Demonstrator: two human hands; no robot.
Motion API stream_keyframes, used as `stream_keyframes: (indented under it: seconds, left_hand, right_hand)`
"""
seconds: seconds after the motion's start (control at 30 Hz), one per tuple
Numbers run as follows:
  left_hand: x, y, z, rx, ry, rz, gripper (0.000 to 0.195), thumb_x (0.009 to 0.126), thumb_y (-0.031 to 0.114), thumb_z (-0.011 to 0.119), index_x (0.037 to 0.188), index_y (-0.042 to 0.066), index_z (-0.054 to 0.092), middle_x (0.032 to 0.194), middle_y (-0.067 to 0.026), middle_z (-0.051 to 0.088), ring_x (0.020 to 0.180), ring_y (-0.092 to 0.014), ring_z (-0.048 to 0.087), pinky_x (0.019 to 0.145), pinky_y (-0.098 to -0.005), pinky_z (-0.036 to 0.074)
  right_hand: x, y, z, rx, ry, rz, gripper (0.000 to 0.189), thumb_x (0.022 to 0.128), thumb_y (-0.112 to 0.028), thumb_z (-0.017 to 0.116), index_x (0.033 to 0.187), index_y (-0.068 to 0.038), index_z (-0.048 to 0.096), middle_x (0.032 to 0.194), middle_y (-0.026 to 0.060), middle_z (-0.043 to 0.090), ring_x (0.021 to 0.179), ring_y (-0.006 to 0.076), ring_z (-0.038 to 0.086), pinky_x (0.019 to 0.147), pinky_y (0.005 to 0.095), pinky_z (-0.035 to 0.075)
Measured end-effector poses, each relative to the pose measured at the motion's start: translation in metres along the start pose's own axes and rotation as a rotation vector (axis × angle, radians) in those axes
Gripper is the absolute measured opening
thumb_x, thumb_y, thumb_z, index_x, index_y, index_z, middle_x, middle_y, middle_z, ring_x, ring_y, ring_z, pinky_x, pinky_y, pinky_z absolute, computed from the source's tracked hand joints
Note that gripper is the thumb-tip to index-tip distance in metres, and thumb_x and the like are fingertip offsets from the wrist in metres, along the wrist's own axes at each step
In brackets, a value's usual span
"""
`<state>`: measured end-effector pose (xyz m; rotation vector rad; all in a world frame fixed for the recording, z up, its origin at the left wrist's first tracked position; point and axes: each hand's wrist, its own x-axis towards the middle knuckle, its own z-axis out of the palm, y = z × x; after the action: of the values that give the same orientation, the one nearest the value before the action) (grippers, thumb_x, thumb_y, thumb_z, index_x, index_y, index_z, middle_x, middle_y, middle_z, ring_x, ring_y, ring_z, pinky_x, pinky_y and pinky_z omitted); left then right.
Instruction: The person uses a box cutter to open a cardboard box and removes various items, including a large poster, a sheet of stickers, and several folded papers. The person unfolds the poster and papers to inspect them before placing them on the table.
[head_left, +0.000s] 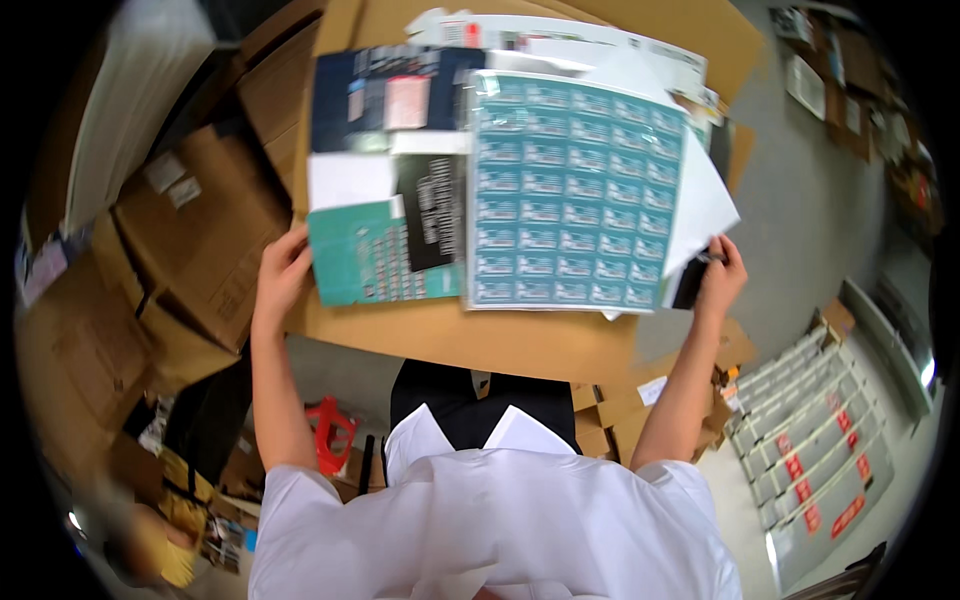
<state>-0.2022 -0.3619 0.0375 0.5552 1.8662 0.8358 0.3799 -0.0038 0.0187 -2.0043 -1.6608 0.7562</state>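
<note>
My left hand (281, 274), fingers bent, is at the left edge of a green printed sheet (349, 244), by the rim of the cardboard (465, 337) beneath; whether it pinches either is unclear. On the right, my right hand (721, 277) has its fingers closed on the edge of a dark flat piece (688, 283). Between them lies a sheet of repeated teal labels (574, 195) under shiny clear plastic. White paper (701, 202) juts out behind it. Left of the labels are a black printed card (431, 210) and a dark blue printed sheet (334, 97).
Brown cardboard boxes (202, 232) crowd the left side. A red plastic object (330, 435) is below the cardboard. At the right, a slatted rack with red labels (817, 442) stands on the grey floor. A person in yellow (178, 555) is at lower left, blurred.
</note>
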Motion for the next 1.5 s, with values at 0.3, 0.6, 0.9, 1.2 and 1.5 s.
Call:
stream_keyframes:
  seconds: [0.3, 0.6, 0.9, 1.2, 1.5]
  left_hand:
    - [0.006, 0.097, 0.069, 0.83, 0.348, 0.501, 0.04, 0.103, 0.015, 0.068, 0.142, 0.008, 0.064, 0.139, -0.0161, 0.064, 0.128, -0.036, 0.06, 0.108, -0.0444, 0.05]
    - [0.13, 0.156, 0.212, -0.223, 0.364, 0.103, 0.09, 0.091, 0.021, 0.085, 0.162, 0.001, 0.034, 0.171, -0.0247, 0.027, 0.146, -0.036, 0.046, 0.119, -0.0458, 0.039]
    - [0.095, 0.153, 0.221, -0.133, 0.159, -0.046, 0.09, 0.091, 0.013, 0.086, 0.161, -0.001, 0.031, 0.157, -0.016, 0.034, 0.094, -0.015, 0.066, 0.072, -0.0288, 0.053]
    - [0.045, 0.117, 0.162, 0.258, 0.078, 0.169, 0.069, 0.074, 0.028, 0.097, 0.13, 0.008, 0.062, 0.114, -0.0055, 0.055, 0.101, -0.021, 0.057, 0.085, -0.0393, 0.053]
    - [-0.067, 0.163, 0.114, -0.449, -0.118, 0.108, 0.053, 0.101, 0.016, 0.077, 0.149, 0.006, 0.058, 0.137, -0.0068, 0.069, 0.131, -0.019, 0.061, 0.112, -0.0378, 0.05]
  right_hand:
    - [-0.009, -0.088, 0.058, -0.195, -0.131, -0.091, 0.055, 0.094, -0.024, 0.083, 0.136, 0.006, 0.064, 0.116, 0.0249, 0.076, 0.109, 0.0416, 0.072, 0.094, 0.0454, 0.055]
    - [-0.033, -0.11, 0.125, -0.146, 0.069, -0.201, 0.069, 0.085, -0.014, 0.088, 0.142, 0.006, 0.055, 0.139, 0.0246, 0.062, 0.127, 0.0455, 0.055, 0.109, 0.0523, 0.044]
    - [-0.054, -0.125, 0.113, 0.136, -0.06, 0.042, 0.057, 0.09, -0.004, 0.079, 0.143, -0.002, 0.056, 0.13, 0.0209, 0.063, 0.121, 0.0402, 0.059, 0.1, 0.0484, 0.048]
    - [-0.114, -0.078, 0.01, 0.697, -0.143, -0.036, 0.038, 0.088, 0.004, 0.082, 0.125, 0.001, 0.072, 0.126, 0.0124, 0.072, 0.112, 0.0225, 0.068, 0.099, 0.0383, 0.055]
    - [-0.074, -0.177, -0.055, 0.707, -0.172, -0.373, 0.037, 0.103, -0.009, 0.075, 0.136, 0.003, 0.065, 0.125, 0.009, 0.07, 0.109, 0.0168, 0.066, 0.095, 0.0322, 0.054]
